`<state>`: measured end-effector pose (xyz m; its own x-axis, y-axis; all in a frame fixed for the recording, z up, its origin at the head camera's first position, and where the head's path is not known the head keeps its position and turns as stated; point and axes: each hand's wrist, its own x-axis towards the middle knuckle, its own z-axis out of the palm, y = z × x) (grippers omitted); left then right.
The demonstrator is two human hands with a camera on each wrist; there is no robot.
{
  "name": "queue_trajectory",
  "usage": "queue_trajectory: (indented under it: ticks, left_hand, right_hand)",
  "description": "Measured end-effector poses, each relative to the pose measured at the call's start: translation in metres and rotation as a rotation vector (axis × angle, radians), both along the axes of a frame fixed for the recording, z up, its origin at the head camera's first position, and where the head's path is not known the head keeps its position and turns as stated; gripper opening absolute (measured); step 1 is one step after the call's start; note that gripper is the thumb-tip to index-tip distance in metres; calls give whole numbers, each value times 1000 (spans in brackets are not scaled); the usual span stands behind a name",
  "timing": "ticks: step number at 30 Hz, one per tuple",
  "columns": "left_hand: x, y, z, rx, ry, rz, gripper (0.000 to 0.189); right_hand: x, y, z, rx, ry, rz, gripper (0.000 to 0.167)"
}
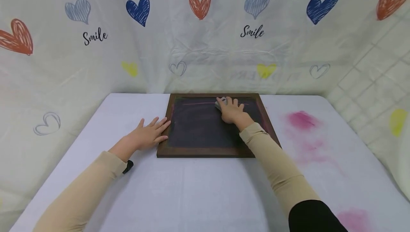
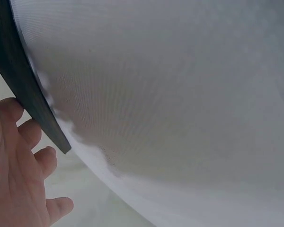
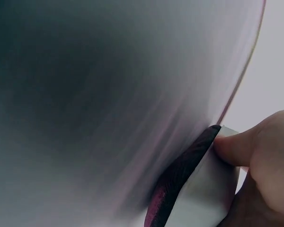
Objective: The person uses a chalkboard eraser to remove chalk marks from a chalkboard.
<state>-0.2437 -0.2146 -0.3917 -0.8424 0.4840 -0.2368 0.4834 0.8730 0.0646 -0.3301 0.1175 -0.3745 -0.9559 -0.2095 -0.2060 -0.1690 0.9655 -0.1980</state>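
White fabric backdrop (image 1: 211,32) printed with red, blue and yellow hearts and the word "Smile", hanging behind a white-covered table (image 1: 192,189); pink stains (image 1: 302,120) mark the cover to the right. Framed blackboard (image 1: 205,128) lying flat at the far side of the table, its brown wooden frame (image 1: 205,152) nearest the backdrop along the upper edge. Thin pink line (image 1: 198,103) running across the upper part of the dark surface, visible on both sides of the right hand (image 1: 233,111).

Grey eraser (image 1: 218,105) on the upper part of the blackboard, right of centre, pinched by the right hand; as the right wrist view shows, the thumb presses the eraser's pale side, and its dark felt pad (image 3: 180,179), tinged pink at one end, faces the board beside faint pinkish streaks. Left hand (image 1: 148,134) with fingers extended and spread, gripping nothing, its fingertips touching the left side of the frame; the left wrist view shows the same contact along the frame's edge. Beige sleeves (image 1: 80,193) cover both forearms, with a black band (image 1: 314,216) round the right one and a small black object (image 1: 128,167) beneath the left wrist
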Motion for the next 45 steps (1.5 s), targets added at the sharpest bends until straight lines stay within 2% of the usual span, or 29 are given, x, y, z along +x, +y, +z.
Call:
queue_trajectory:
  ticks: [4,8,11,14,19,26,31,34,39,43,45]
  left_hand:
    - [3,-1,-3,7,-5,11,69]
    - [2,-1,-5,-1,23,5,69]
    - [1,-1,-6,-4,35,3,69]
    - [0,0,-5,-6,42,-3,68]
    - [0,0,-5,-5,30,-2,68]
    - [1,-1,-5,9,18,2,68]
    - [-1,-2,-5,13,12,6,69]
    - [-2,-1,-6,13,12,11,69]
    - [-3,-1,-5,15,4,8,70]
    - [-2,0,-5,10,-4,10,69]
    - [-2,0,-5,6,-4,13,69]
  right_hand:
    - [9,-48,-1,46,-18,112,65]
    - [24,-89,-3,74,-18,281,61]
    - [34,-107,-3,111,-10,389,60]
    - [35,-111,-5,129,3,427,61]
    - [22,-85,-4,59,-4,341,63]
    - [-3,-9,-4,-17,-14,118,62]
    - [-4,48,1,-35,-20,9,62]
    - [-2,71,3,-24,-18,-31,62]
    - [1,74,1,5,-8,-54,63]
    - [3,54,0,18,7,-56,65]
    - [5,38,0,20,17,-27,63]
